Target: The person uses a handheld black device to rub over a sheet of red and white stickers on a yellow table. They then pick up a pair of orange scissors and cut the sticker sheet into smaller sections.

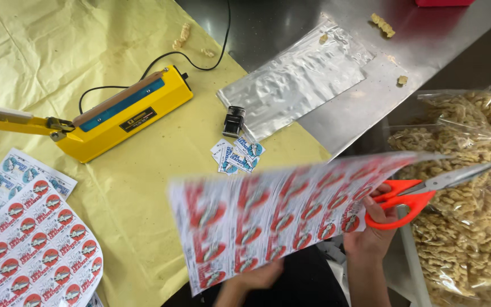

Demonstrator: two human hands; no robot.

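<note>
Yellow paper covers the near worktop, with bare steel beyond it. Above the edge, one glossy sheet of red-and-white stickers is held up, blurred. The left hand grips its lower edge from beneath, fingers closed on it. The right hand has its fingers through the orange loops of one pair of scissors, metal blades shut, and also touches the sheet's right end. Nearby lie a few cut blue labels, one small black stamp, one crinkled foil bag, one yellow heat sealer and more flat sticker sheets. Clear bags of pale twisted snacks fill the right side.
</note>
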